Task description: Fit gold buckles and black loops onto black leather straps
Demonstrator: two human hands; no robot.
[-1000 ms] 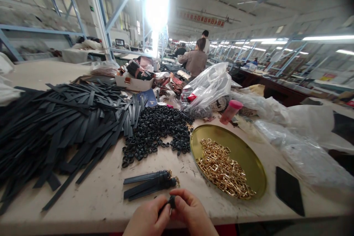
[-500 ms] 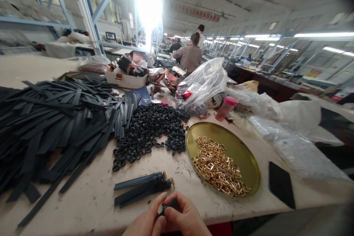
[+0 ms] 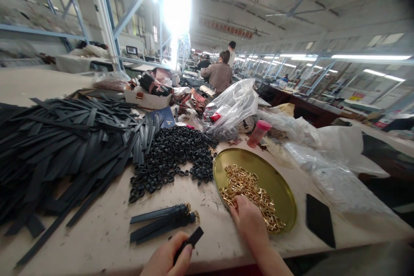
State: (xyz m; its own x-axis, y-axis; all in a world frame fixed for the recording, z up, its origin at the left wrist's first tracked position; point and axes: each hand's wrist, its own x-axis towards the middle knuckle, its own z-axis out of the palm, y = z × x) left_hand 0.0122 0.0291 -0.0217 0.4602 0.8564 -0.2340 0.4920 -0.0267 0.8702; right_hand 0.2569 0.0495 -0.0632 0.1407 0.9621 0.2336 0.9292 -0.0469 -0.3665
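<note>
My left hand (image 3: 168, 259) is at the table's near edge, closed round a short black leather strap (image 3: 190, 241) whose end sticks up to the right. My right hand (image 3: 248, 221) reaches into the round gold tray (image 3: 274, 177), fingers curled on the pile of gold buckles (image 3: 249, 192); what they pinch is hidden. Two finished straps with gold buckles (image 3: 161, 223) lie just ahead of my left hand. Behind them sits a heap of black loops (image 3: 173, 157).
A large pile of black straps (image 3: 58, 146) covers the left of the table. A black phone (image 3: 319, 219) lies right of the tray. Clear plastic bags (image 3: 233, 105), a pink-capped bottle (image 3: 257, 133) and a white box (image 3: 147, 97) stand behind. People work farther back (image 3: 220, 75).
My hands were together on the strap. My right hand has let go and moved right and forward into the gold tray; my left hand keeps the strap.
</note>
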